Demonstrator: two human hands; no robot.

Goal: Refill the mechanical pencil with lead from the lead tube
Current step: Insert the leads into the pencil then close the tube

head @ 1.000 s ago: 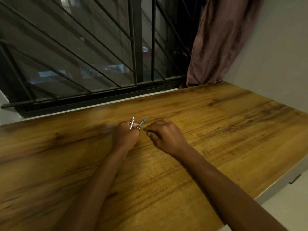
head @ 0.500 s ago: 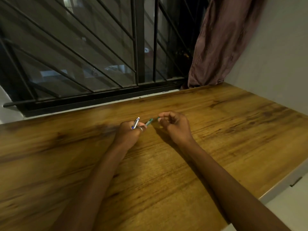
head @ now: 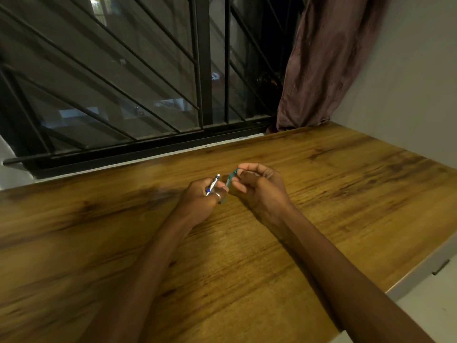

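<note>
My left hand (head: 201, 198) rests on the wooden desk (head: 247, 256) and grips a silver and blue mechanical pencil (head: 213, 183) that points up and away. The same hand also holds a small green lead tube (head: 228, 183), tilted up to the right. My right hand (head: 259, 186) is just right of it, with thumb and forefinger pinched at the tube's upper end, where a dark green cap shows. The lower part of both the pencil and the tube is hidden inside my left fist. No loose lead is visible.
A black barred window (head: 123, 82) runs along the far edge of the desk. A brownish curtain (head: 326, 63) hangs at the back right beside a pale wall (head: 408, 82). The desk's right edge (head: 415, 276) drops off to a light surface.
My right hand lifted off the desk, drew a little away, then came back onto the tube's upper end. The left hand kept both items and raised them slightly.
</note>
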